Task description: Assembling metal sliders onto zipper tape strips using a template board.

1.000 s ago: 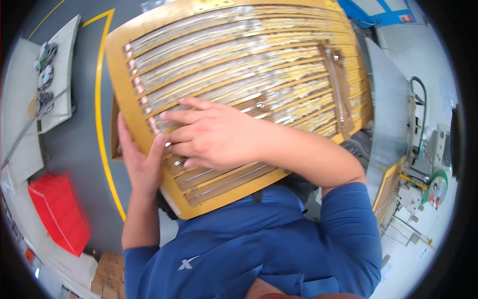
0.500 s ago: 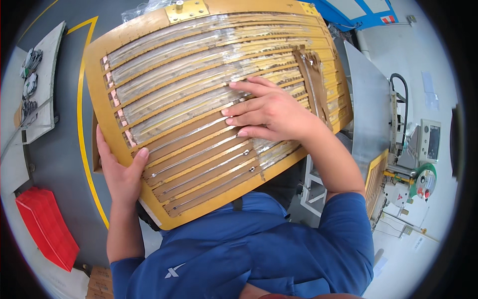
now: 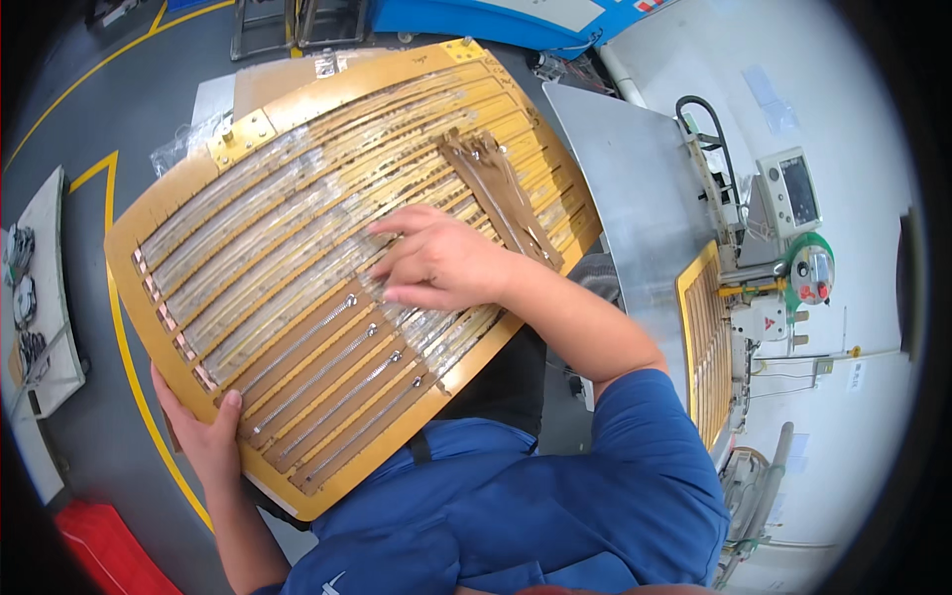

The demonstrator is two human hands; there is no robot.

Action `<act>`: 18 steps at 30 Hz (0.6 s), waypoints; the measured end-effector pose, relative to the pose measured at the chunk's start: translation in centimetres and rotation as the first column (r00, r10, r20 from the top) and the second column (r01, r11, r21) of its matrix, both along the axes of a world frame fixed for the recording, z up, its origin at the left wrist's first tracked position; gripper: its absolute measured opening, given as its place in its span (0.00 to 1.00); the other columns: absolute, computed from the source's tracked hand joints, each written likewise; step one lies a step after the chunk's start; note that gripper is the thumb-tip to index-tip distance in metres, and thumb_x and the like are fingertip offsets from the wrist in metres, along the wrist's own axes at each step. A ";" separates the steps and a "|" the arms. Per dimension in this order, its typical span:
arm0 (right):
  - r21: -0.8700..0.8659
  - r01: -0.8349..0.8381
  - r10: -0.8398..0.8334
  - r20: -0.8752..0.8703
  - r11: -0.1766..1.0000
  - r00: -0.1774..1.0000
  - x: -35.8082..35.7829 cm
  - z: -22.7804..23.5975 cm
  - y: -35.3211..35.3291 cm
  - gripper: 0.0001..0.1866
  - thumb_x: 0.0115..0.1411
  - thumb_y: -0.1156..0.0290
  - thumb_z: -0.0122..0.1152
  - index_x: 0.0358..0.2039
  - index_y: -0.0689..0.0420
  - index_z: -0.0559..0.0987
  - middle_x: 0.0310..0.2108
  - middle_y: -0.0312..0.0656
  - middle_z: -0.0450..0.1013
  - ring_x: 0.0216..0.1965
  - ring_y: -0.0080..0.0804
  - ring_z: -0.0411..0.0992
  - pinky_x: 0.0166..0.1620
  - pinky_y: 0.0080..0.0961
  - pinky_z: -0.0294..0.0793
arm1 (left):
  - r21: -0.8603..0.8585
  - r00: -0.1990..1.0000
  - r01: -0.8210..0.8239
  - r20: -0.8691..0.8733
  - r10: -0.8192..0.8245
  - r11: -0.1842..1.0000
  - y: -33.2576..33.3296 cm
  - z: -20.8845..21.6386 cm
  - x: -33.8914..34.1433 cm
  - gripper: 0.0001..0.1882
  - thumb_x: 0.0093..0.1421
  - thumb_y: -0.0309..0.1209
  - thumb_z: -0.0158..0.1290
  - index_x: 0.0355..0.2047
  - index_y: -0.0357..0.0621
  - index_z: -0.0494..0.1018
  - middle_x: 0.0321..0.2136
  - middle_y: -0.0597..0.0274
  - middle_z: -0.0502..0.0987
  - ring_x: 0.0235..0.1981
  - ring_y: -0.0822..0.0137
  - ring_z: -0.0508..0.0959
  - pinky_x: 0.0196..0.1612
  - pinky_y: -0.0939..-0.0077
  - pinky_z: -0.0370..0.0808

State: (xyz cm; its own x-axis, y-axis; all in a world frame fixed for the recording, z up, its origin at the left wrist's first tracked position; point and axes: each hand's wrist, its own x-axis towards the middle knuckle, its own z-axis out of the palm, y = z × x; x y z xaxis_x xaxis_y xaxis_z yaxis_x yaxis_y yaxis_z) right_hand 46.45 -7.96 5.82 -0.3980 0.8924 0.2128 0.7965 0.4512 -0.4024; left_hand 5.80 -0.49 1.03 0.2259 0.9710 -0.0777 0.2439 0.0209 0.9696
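A large yellow slotted board is tilted in front of my body. My left hand grips its lower left edge, the thumb on top and the fingers round the side. Several brown zippers with silver teeth and sliders lie in the slots nearest me. My right hand is over the middle of the board, just beyond the slider ends, with its fingers bent and apart and nothing seen in them. To the right of that hand, a bunch of loose brown zippers lies across the slots. Clear film covers many slots.
At the right stand a grey metal panel, a second slotted board and a machine with a control screen. A pale table is at the left, a red bin below it. Blue equipment stands at the back.
My view has turned, so the board sits lower and further left in it. The right hand's fingers, laid out across the zippers before, are now more bent and beyond the slider ends.
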 end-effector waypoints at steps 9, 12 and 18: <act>0.000 0.895 -0.849 0.314 0.447 0.424 5.4 1.3 -5.0 0.14 0.58 0.62 0.75 0.32 0.59 0.83 0.33 0.48 0.79 0.39 0.50 0.78 0.44 0.42 0.78 | -0.034 0.998 0.038 0.042 -0.037 0.999 -0.3 0.4 -0.1 0.58 0.56 0.26 0.67 0.79 0.37 0.42 0.72 0.50 0.59 0.70 0.57 0.63 0.74 0.62 0.59; -0.105 0.902 -0.876 0.215 0.419 0.432 5.2 1.5 -5.4 0.13 0.59 0.63 0.73 0.32 0.61 0.83 0.32 0.53 0.78 0.40 0.56 0.78 0.45 0.47 0.77 | -0.030 0.997 0.044 0.065 -0.042 0.999 -0.1 0.6 0.1 0.59 0.55 0.25 0.67 0.79 0.37 0.41 0.72 0.50 0.59 0.70 0.57 0.65 0.72 0.62 0.62; -0.592 0.557 -0.807 -0.502 0.583 0.312 4.4 3.3 -6.1 0.13 0.69 0.78 0.62 0.53 0.59 0.78 0.31 0.31 0.79 0.30 0.15 0.73 0.34 0.18 0.71 | -0.039 0.999 0.039 0.007 -0.039 0.998 0.2 0.9 0.3 0.59 0.54 0.25 0.67 0.79 0.36 0.42 0.72 0.47 0.59 0.71 0.56 0.64 0.72 0.61 0.63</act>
State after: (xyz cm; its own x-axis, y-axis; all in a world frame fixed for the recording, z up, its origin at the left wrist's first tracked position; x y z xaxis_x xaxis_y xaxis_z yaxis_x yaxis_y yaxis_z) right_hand 50.84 -14.10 9.17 0.5367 0.8212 -0.1940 0.1895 -0.3413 -0.9206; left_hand 6.09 -0.31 1.88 0.2641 0.9577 -0.1144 0.2392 0.0499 0.9697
